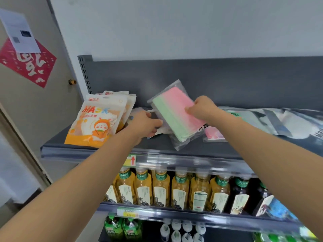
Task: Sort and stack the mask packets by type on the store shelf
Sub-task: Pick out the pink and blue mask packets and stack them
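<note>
A stack of orange-and-white printed mask packets with a cartoon figure sits at the left end of the dark grey metal shelf, fanned a little but kept together. That suggests this type already has its place, so it serves as the marker for everything else. Just right of that stack, the right hand holds a clear plastic packet of pink and green masks. Its fingers are curled and clamped on the packet's right edge. The packet is tilted, with its far corner raised off the shelf and its near corner low, probably so it can be carried to wherever its own kind is being gathered. Between the orange stack and this lifted packet, the left hand reaches down to the shelf over some pale packaging. Its fingers are bent, but I cannot tell whether they grip anything or only press on it; it may be clearing or steadying a spot. Further right of the stack, past the lifted packet, a second clear packet of pink masks lies flat, a likely partner for the one in hand. Well to the right of the stack, silver and dark foil packets lie loosely overlapped and seem not yet sorted. Below the stack's shelf stand rows of amber tea bottles.
</note>
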